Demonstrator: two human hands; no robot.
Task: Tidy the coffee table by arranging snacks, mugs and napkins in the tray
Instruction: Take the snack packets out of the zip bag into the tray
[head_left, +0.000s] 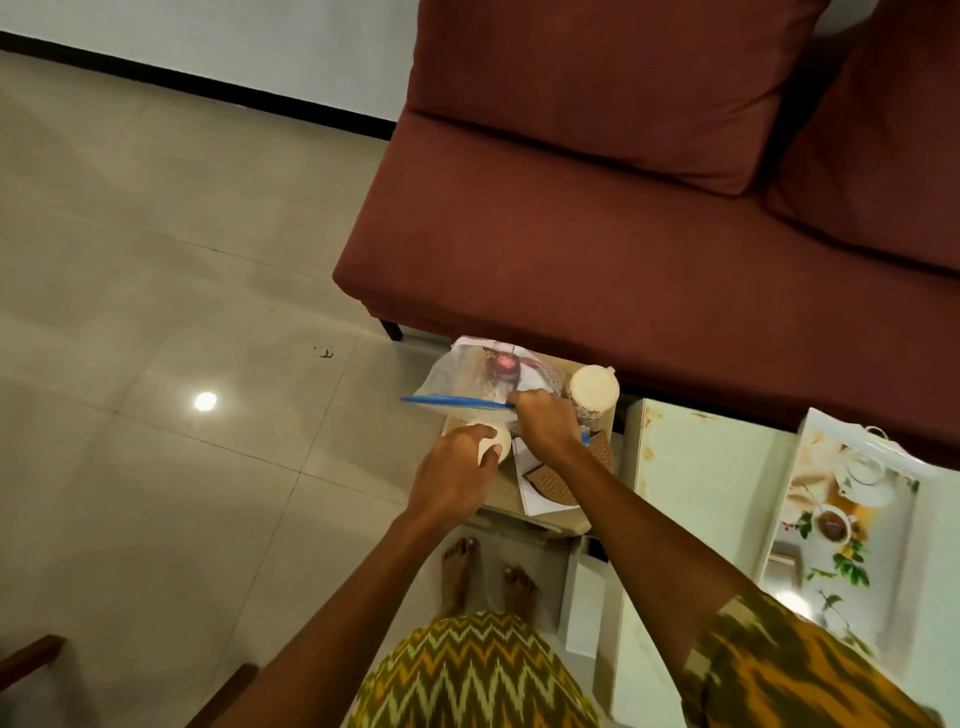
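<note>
The left hand is closed around a small white mug, fingers wrapped over its side. The right hand pinches the blue zip edge of a clear snack bag, thumb and fingers shut tight on it. Both stand on a low side table — the landmark here.

On that table, the bag lies at the far end, the mug just this side of it, touching the bag's lower edge. A lidded cup with a red pattern stands at the table's far right corner, just beside the right hand. White napkins lie on the table's near right part, under the right wrist.

The tray — printed with tea things — sits well right of the table, on a glass coffee table. A red sofa stands beyond the side table.
</note>
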